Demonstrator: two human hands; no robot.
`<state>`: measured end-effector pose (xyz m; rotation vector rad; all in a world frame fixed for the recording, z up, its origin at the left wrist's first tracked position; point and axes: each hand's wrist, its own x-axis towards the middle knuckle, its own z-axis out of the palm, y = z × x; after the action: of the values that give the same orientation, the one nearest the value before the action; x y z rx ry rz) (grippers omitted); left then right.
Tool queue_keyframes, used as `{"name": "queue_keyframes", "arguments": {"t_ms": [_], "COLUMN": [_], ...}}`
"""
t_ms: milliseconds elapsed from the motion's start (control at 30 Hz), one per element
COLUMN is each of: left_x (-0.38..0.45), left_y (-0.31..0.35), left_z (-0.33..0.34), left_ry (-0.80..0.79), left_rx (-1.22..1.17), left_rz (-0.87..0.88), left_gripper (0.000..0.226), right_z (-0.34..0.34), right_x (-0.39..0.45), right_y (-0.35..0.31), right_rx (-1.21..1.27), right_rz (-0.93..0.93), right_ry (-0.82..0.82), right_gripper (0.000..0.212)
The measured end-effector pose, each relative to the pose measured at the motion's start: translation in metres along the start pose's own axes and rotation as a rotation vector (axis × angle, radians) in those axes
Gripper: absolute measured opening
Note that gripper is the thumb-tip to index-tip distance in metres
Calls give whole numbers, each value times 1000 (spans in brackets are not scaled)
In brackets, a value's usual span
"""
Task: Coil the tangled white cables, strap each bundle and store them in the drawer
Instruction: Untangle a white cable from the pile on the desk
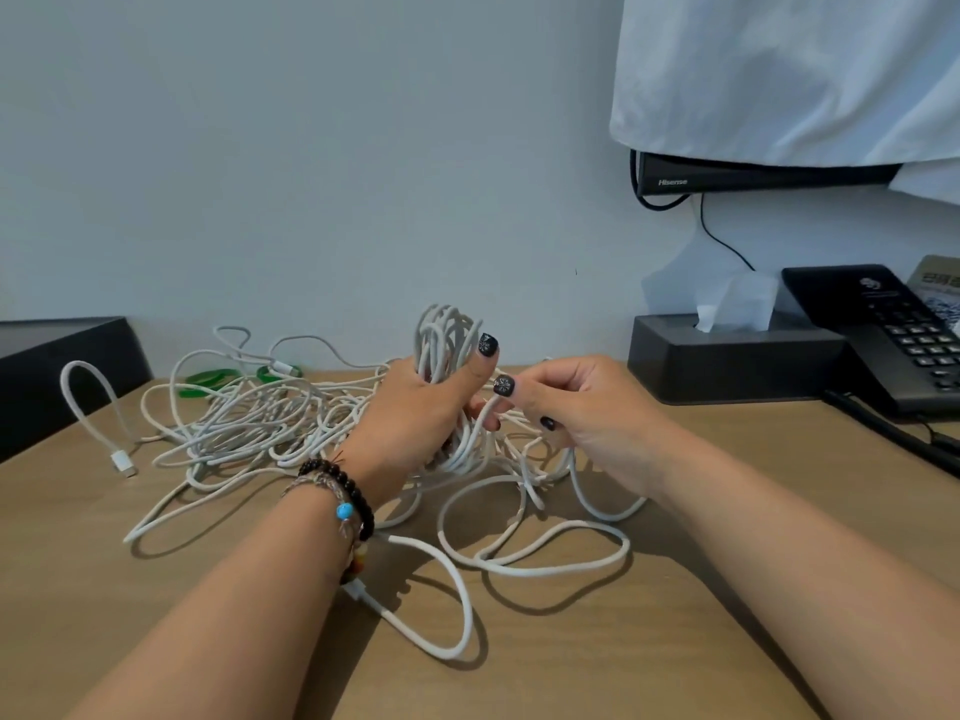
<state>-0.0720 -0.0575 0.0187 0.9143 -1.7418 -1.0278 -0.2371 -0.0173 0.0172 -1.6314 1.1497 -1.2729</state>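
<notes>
Bare forearms, black patterned nails, left wrist bracelets [337,498] — dark beads, turquoise bead

Both my bare forearms reach forward. My left hand [415,407], beaded bracelets at its wrist, has its fingers curled round an upright coil of white cable [447,345]. My right hand [566,407] pinches one strand beside it.

Matt wood-look table [675,641]; cables [244,423] prob. plastic.

The television [769,175] is covered by a white cloth [789,70], and both are cut by the frame edge. The telephone [883,330] is cropped at right. The left hand's [415,407] fingers are concealed behind the coiled cable bundle [447,345].
</notes>
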Motion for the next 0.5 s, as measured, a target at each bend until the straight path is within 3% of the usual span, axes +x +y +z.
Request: {"name": "queue_keyframes", "arguments": {"t_ms": [167, 367, 500], "left_x": [1, 4, 6], "left_y": [1, -2, -5], "left_z": [-10, -14, -14], "left_ry": [-87, -161, -149], "left_rx": [32, 143, 197], "left_rz": [9, 50, 23], "left_gripper": [43, 73, 54], "right_z": [-8, -15, -13], "right_x": [3, 3, 4], "right_y": [4, 5, 7], "right_rx": [134, 189, 202], "right_rz": [1, -28, -41], "right_ry": [26, -12, -3], "right_gripper": [16, 18, 8]}}
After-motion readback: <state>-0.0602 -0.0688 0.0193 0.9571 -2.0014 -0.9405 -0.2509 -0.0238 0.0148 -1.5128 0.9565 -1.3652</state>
